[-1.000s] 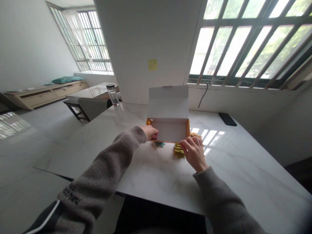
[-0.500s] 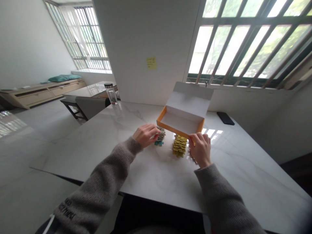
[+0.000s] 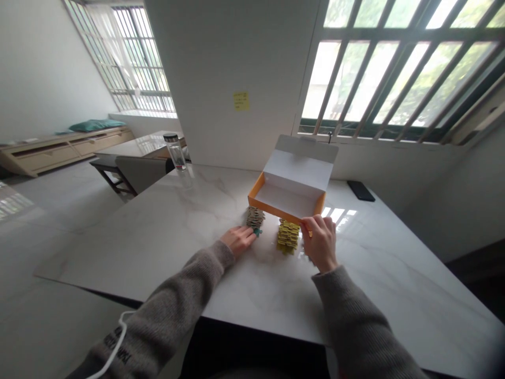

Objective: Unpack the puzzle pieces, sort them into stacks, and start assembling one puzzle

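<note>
The right hand [image 3: 320, 239] pinches the near right corner of the open orange box [image 3: 274, 210], beyond the yellow stack [image 3: 288, 237] on the tabletop [image 3: 252, 300]; the left hand [image 3: 239, 240] meets a teal piece [image 3: 258, 231] (grip unclear).

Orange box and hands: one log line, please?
left hand: at teal piece | right hand: holding open orange box | yellow stack: between hands

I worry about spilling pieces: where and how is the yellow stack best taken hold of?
Probably squeeze the yellow stack between its left and right sides, coming from the near end: the open box crowds its far end, and its uneven, crosswise layers might slip otherwise.
</note>
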A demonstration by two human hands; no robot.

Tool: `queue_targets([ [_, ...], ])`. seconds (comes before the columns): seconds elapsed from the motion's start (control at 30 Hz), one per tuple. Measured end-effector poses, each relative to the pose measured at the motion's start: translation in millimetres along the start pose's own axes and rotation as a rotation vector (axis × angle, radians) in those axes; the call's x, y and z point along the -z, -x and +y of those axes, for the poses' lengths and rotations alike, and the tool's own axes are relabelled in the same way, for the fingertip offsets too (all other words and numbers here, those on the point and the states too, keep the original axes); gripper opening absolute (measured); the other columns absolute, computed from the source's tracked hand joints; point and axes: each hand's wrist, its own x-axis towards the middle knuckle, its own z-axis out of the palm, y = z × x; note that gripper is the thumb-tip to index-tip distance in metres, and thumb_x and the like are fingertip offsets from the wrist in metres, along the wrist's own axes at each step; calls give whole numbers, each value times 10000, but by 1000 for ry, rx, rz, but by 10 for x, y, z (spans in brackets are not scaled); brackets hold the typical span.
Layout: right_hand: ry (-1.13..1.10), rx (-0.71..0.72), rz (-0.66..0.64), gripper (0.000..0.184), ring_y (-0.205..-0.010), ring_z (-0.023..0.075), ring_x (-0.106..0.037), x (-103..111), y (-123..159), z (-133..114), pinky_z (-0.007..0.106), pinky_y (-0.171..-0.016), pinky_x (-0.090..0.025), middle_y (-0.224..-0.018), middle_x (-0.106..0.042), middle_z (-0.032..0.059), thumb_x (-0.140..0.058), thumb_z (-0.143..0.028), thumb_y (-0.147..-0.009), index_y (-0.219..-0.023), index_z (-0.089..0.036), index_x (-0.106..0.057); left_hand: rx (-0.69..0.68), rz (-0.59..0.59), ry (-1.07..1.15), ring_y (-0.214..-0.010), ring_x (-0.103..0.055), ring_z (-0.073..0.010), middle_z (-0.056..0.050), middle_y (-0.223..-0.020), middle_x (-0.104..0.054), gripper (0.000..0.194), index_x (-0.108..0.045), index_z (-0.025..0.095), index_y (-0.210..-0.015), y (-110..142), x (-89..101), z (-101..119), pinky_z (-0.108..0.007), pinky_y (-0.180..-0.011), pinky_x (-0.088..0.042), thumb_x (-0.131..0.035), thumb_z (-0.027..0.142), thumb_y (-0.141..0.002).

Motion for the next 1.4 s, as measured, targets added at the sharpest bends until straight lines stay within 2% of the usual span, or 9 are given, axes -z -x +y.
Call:
queue_targets([
  [0.3, -79, 34, -46, 149, -888, 247, -466, -13, 24, -54, 401, -845, -388, -839, -586, 60, -526, -234, -975, -899, -236, -653, 131, 64, 330, -776, -609, -211, -79, -808, -664, 264, -663, 210, -802, -29, -124, -9, -355, -751, -492, -501, 346, -959],
  [0.43, -125, 32, -51, 145, -896, 243, -468, -12, 34, -71, 387, -844, -403, -844, -591, 57, -522, -223, -980, -909, -236, -647, 516, 439, 549, -653, -535, -169, -16, -676, -574, 278, -611, 211, -800, 69, 20, -68, -299, -661, -452, -553, 453, -925],
  [0.53, -176, 42, -68, 133, -882, 235, -474, -9, 40, -89, 371, -818, -417, -833, -590, 50, -530, -221, -980, -914, -235, -644, 826, 766, 894, -610, -509, -148, 14, -682, -531, 321, -571, 215, -932, 109, 108, -199, -262, -575, -432, -538, 533, -903],
  [0.6, -213, 69, -89, 128, -873, 231, -479, -6, 42, -106, 367, -811, -427, -832, -590, 47, -534, -222, -977, -912, -236, -643, 900, 842, 1204, -671, -565, -159, -9, -794, -581, 444, -551, 216, -1056, 108, 145, -294, -256, -556, -454, -558, 609, -849],
  [0.77, -308, 174, -212, 108, -859, 223, -497, 21, 42, -187, 370, -800, -451, -852, -605, 44, -552, -221, -967, -917, -241, -646, 934, 766, 1631, -941, -657, -226, -76, -1119, -649, 618, -529, 241, -1227, 86, 254, -353, -323, -729, -543, -576, 666, -781],
  [0.97, -549, 182, -306, 84, -925, 218, -547, 112, 35, -316, 365, -810, -494, -955, -595, 64, -552, -228, -965, -979, -243, -634, 922, 674, 1643, -915, -657, -247, -42, -1028, -663, 488, -553, 230, -1116, 101, 404, -335, -354, -765, -548, -636, 416, -673],
  [1.07, -679, 34, -217, 227, -1013, 232, -567, 125, -10, -312, 375, -830, -509, -1153, -566, 108, -549, -299, -961, -1171, -231, -601, 955, 654, 1652, -848, -650, -223, -23, -941, -650, 400, -552, 220, -1041, 98, 417, -352, -332, -724, -545, -583, 378, -675],
  [1.17, -742, -220, -112, 294, -932, 222, -587, 54, -102, -240, 369, -779, -517, -1168, -582, 111, -513, -389, -967, -1190, -225, -610, 1012, 641, 1674, -809, -641, -207, -23, -910, -636, 357, -539, 202, -981, 76, 422, -319, -319, -695, -541, -585, 392, -683],
  [1.4, -982, -623, -301, 381, -1199, 286, -575, -215, -383, -133, 443, -961, -487, -1263, -667, 63, -522, -508, -923, -1176, -268, -677, 1035, 597, 1645, -724, -617, -170, -4, -868, -602, 331, -495, 211, -915, 59, 424, -286, -280, -632, -513, -607, 435, -698],
])
